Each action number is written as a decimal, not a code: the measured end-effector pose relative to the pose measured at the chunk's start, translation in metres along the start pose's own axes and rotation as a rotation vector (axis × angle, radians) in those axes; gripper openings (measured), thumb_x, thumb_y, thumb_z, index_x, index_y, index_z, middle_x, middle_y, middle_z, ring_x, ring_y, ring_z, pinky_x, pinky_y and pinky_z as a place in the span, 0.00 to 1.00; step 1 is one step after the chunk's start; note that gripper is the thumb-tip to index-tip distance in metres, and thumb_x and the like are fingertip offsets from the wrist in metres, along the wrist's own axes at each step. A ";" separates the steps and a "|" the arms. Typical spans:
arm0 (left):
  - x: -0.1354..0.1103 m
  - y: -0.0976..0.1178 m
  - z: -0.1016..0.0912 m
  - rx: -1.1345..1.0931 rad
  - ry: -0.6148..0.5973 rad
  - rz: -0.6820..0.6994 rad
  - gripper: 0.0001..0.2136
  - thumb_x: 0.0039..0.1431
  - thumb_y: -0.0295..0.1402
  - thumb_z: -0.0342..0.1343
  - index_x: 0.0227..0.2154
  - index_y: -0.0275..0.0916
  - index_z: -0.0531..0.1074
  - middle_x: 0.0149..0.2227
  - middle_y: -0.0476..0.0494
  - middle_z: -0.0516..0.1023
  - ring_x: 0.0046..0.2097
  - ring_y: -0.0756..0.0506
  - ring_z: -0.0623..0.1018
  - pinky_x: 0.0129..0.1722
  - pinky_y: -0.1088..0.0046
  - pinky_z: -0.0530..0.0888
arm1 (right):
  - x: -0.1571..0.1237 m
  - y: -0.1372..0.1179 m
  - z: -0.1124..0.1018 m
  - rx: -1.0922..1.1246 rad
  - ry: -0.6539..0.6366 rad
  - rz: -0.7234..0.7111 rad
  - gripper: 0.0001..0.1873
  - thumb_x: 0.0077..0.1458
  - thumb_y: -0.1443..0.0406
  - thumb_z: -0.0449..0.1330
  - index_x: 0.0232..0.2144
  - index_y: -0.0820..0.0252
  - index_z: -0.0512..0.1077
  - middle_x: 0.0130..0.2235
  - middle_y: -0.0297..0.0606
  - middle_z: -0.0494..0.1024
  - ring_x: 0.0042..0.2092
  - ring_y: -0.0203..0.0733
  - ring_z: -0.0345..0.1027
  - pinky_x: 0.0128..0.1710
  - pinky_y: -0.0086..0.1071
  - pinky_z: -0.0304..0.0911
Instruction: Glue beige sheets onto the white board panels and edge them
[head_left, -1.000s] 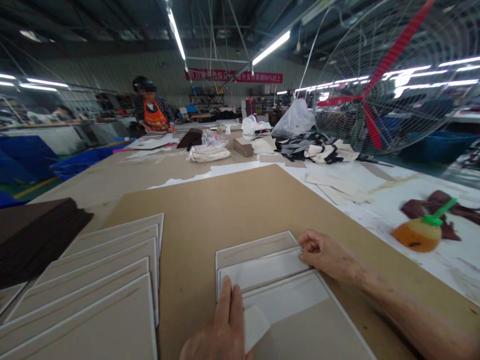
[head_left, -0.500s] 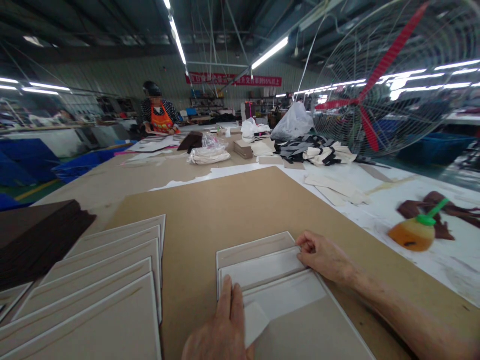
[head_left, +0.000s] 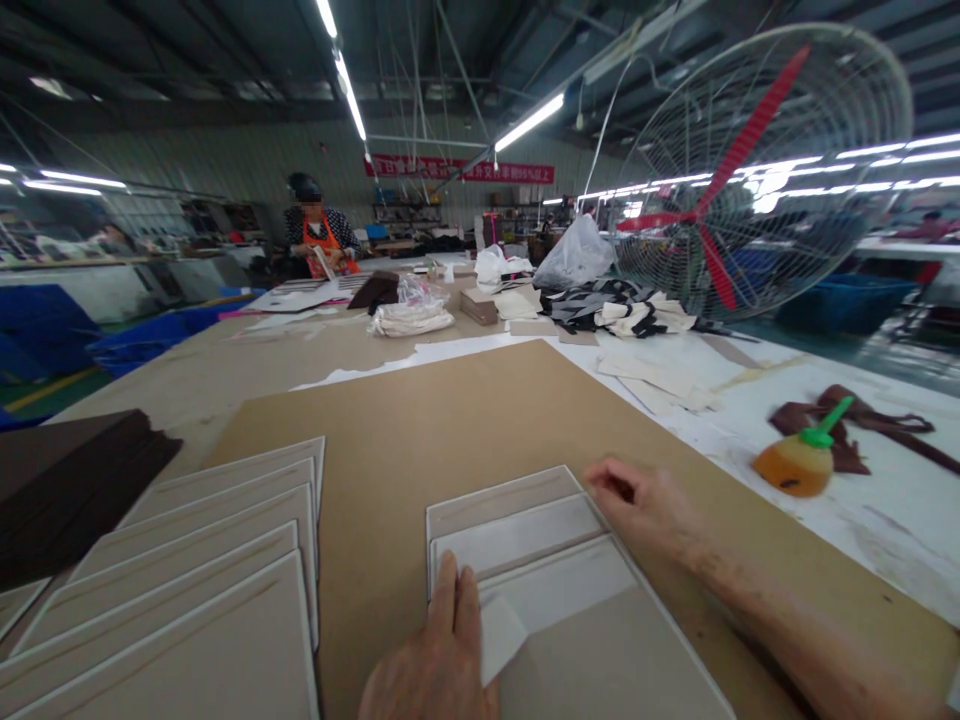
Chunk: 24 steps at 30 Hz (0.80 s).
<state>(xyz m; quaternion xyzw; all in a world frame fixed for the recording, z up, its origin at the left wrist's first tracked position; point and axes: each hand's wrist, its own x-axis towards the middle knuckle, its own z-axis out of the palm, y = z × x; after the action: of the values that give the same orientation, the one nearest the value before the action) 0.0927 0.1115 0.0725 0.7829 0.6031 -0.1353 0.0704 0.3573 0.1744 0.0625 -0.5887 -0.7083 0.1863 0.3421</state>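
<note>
A beige flat panel (head_left: pixel 600 640) with pale edges lies before me, with a whitish strip (head_left: pixel 525 530) across its upper part. A further beige edge shows beyond the strip. My left hand (head_left: pixel 435 640) rests at the panel's left side, index and middle fingers pressed on it. A small white flat piece (head_left: pixel 501 632) sticks out between those fingers and the thumb, which is mostly hidden. At the upper right edge my right hand (head_left: pixel 637 500) is closed, its curled fingertips pinching at the panel's border. That hand is slightly blurred.
Several similar panels (head_left: pixel 187 610) lie overlapped at left, beside a dark brown stack (head_left: pixel 67 490). An orange squeeze bottle (head_left: pixel 796 465) with a green nozzle stands at right. A large fan (head_left: pixel 697 215) rises behind. A person (head_left: pixel 319 235) in an orange apron works across the table.
My right hand has shifted slightly to the right along the panel's edge, while the left hand stays put. The view has turned a little. The person across has raised a pale flat piece.
</note>
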 end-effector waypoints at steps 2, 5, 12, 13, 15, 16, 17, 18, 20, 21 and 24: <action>0.000 0.001 -0.003 -0.003 -0.007 -0.002 0.32 0.57 0.22 0.50 0.66 0.30 0.53 0.70 0.32 0.44 0.50 0.36 0.80 0.47 0.56 0.80 | -0.008 -0.016 0.014 0.057 -0.198 -0.283 0.11 0.63 0.66 0.51 0.35 0.59 0.74 0.36 0.36 0.74 0.37 0.40 0.68 0.38 0.32 0.62; -0.001 0.002 -0.006 -0.003 -0.021 -0.009 0.33 0.57 0.22 0.50 0.67 0.31 0.52 0.70 0.32 0.43 0.51 0.35 0.79 0.48 0.56 0.80 | -0.016 -0.029 0.028 -0.095 -0.357 -0.515 0.12 0.68 0.66 0.50 0.38 0.60 0.73 0.42 0.40 0.73 0.45 0.43 0.66 0.48 0.36 0.62; -0.004 0.003 -0.007 -0.027 -0.009 -0.033 0.33 0.58 0.24 0.51 0.67 0.28 0.52 0.70 0.31 0.43 0.53 0.33 0.77 0.52 0.54 0.77 | -0.013 -0.007 0.020 -0.408 -0.318 -0.470 0.17 0.69 0.68 0.47 0.31 0.61 0.71 0.38 0.40 0.72 0.41 0.44 0.66 0.45 0.38 0.63; -0.005 0.003 -0.006 -0.042 0.008 -0.031 0.33 0.58 0.25 0.51 0.67 0.28 0.53 0.70 0.31 0.44 0.54 0.33 0.77 0.53 0.54 0.77 | -0.013 -0.006 0.020 -0.436 -0.312 -0.471 0.17 0.69 0.68 0.47 0.30 0.61 0.71 0.37 0.39 0.72 0.40 0.44 0.67 0.44 0.38 0.63; -0.006 0.002 -0.001 -0.075 0.055 -0.027 0.32 0.59 0.27 0.52 0.66 0.26 0.53 0.70 0.30 0.46 0.56 0.33 0.76 0.54 0.54 0.76 | -0.013 -0.005 0.021 -0.481 -0.291 -0.476 0.18 0.69 0.69 0.47 0.29 0.61 0.71 0.36 0.39 0.72 0.40 0.43 0.67 0.44 0.37 0.62; -0.007 0.001 0.001 -0.089 0.081 -0.027 0.32 0.59 0.27 0.51 0.66 0.25 0.53 0.70 0.30 0.47 0.56 0.33 0.75 0.55 0.54 0.75 | -0.013 -0.006 0.021 -0.501 -0.277 -0.478 0.18 0.68 0.69 0.47 0.29 0.61 0.71 0.36 0.39 0.72 0.40 0.43 0.68 0.44 0.37 0.62; -0.007 0.001 0.004 -0.099 0.112 -0.030 0.32 0.59 0.28 0.51 0.66 0.25 0.54 0.70 0.29 0.47 0.57 0.33 0.75 0.55 0.54 0.75 | -0.013 -0.006 0.021 -0.524 -0.261 -0.474 0.18 0.68 0.69 0.47 0.29 0.61 0.71 0.35 0.39 0.72 0.39 0.43 0.68 0.44 0.37 0.62; -0.008 0.001 0.007 -0.103 0.138 -0.034 0.31 0.60 0.28 0.51 0.66 0.25 0.55 0.70 0.28 0.48 0.56 0.33 0.75 0.55 0.55 0.75 | -0.013 -0.004 0.022 -0.551 -0.247 -0.467 0.18 0.68 0.69 0.47 0.29 0.61 0.71 0.35 0.40 0.73 0.39 0.44 0.68 0.44 0.38 0.63; -0.008 -0.001 0.013 -0.122 0.169 -0.051 0.30 0.61 0.30 0.51 0.65 0.24 0.56 0.69 0.27 0.50 0.55 0.33 0.76 0.55 0.54 0.75 | -0.011 0.000 0.021 -0.620 -0.198 -0.432 0.19 0.69 0.67 0.46 0.28 0.61 0.72 0.34 0.41 0.73 0.38 0.45 0.69 0.43 0.39 0.63; -0.008 -0.002 0.015 -0.141 0.192 -0.051 0.30 0.61 0.30 0.50 0.65 0.24 0.57 0.69 0.26 0.52 0.55 0.33 0.76 0.54 0.53 0.75 | -0.010 0.004 0.021 -0.658 -0.165 -0.403 0.20 0.69 0.67 0.46 0.28 0.61 0.72 0.33 0.41 0.73 0.38 0.46 0.69 0.42 0.40 0.63; -0.012 -0.008 0.014 -0.292 0.353 -0.003 0.29 0.56 0.27 0.52 0.62 0.27 0.62 0.66 0.28 0.60 0.55 0.32 0.75 0.54 0.52 0.75 | -0.007 0.008 0.019 -0.655 -0.039 -0.321 0.22 0.69 0.64 0.44 0.29 0.61 0.72 0.34 0.44 0.74 0.38 0.50 0.69 0.41 0.42 0.63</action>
<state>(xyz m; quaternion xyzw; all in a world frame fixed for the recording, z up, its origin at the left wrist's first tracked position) 0.0806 0.0987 0.0630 0.7751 0.6204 0.0925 0.0760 0.3505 0.1723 0.0421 -0.5447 -0.8202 -0.0952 0.1467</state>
